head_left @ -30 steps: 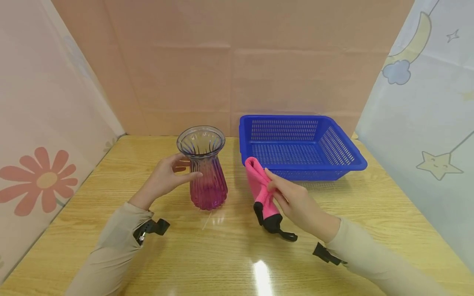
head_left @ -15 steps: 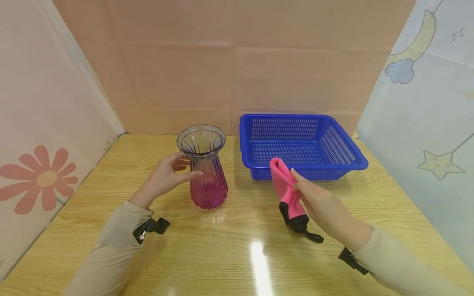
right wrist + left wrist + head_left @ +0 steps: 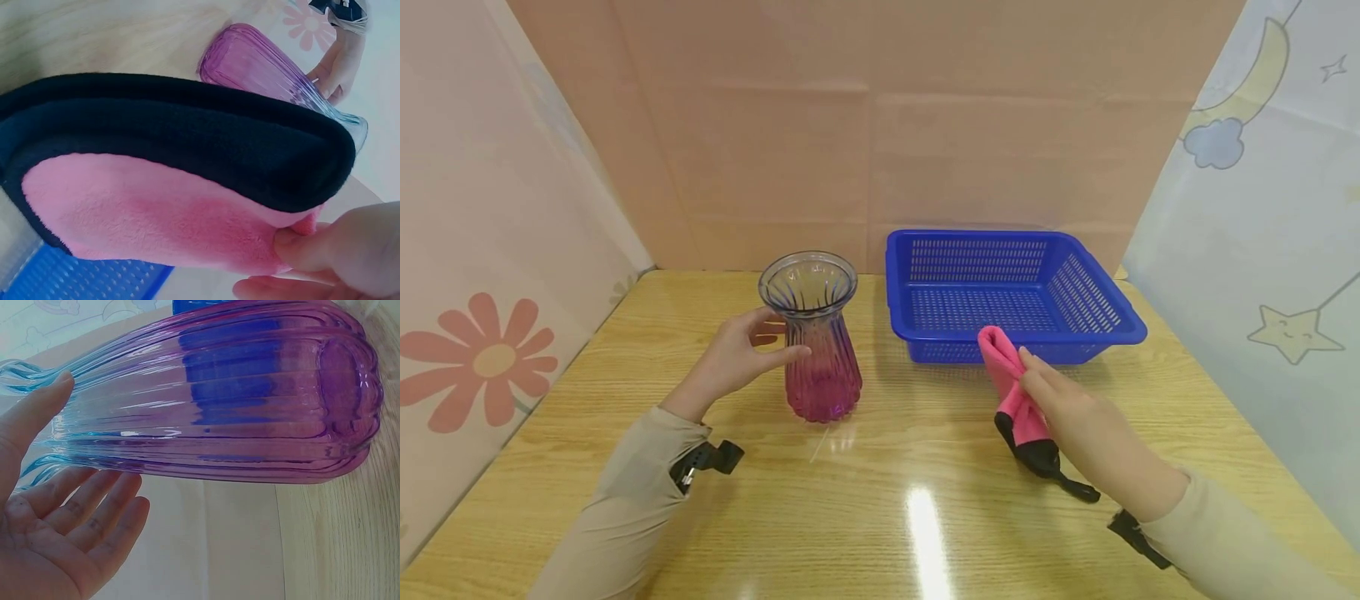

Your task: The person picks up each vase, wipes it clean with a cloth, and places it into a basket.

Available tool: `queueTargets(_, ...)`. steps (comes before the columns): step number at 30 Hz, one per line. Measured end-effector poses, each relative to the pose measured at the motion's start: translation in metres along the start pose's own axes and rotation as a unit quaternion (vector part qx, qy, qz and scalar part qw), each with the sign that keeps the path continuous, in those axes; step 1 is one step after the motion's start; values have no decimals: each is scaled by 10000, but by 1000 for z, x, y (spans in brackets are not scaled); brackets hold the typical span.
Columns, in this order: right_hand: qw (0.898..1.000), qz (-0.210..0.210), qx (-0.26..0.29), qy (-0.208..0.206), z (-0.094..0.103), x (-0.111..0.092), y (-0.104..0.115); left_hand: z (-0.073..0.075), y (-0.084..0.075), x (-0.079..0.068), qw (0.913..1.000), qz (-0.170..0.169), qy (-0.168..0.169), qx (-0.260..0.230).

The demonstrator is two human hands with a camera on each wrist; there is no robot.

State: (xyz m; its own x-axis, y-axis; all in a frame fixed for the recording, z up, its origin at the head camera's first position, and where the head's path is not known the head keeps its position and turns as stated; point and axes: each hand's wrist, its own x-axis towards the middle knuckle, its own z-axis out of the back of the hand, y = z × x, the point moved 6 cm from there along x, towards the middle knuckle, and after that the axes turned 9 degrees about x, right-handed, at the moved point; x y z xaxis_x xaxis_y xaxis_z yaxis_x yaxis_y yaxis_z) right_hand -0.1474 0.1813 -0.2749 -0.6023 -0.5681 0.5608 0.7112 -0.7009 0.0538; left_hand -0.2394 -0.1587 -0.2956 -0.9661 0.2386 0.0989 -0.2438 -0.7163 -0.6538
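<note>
A ribbed glass vase [image 3: 823,367], blue-grey at its flared rim and purple-pink below, stands upright on the table. My left hand [image 3: 735,354] holds it lightly from the left below the rim. The left wrist view has the thumb [image 3: 47,403] on one side of the neck and the fingers at the other. Over the table in front of the basket, my right hand [image 3: 1086,421] pinches a folded pink plush piece [image 3: 1011,379] with black padded trim and a black strap end hanging down. In the right wrist view the black trim [image 3: 187,134] runs along its upper side.
Behind the pink piece sits a blue plastic basket [image 3: 1000,340] with slotted walls, at the back right of the wooden table [image 3: 775,517]. A peach backdrop [image 3: 760,150] closes off the rear, with printed sheets on both sides.
My right hand has moved to the right with the pink plush piece, from beside the basket's left corner to in front of its middle. The left hand and vase have stayed put.
</note>
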Motion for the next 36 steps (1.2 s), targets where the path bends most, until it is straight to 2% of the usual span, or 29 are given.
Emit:
queueTargets(6,9926,-447,113,1121,-22,0,2,0,0,0,10000,36,3,27)
queueTargets(14,9910,-346,10,1293,-47,5,10,0,0,0,10000,35,29,20)
queueTargets(21,9868,-431,320,1529,-67,8,14,0,0,0,10000,-24,4,29)
queueTargets(27,9818,-537,326,1791,-79,8,17,0,-1,-1,10000,20,27,40)
queueTargets(36,9817,-390,250,1845,-92,10,22,0,-1,-1,10000,-12,20,33)
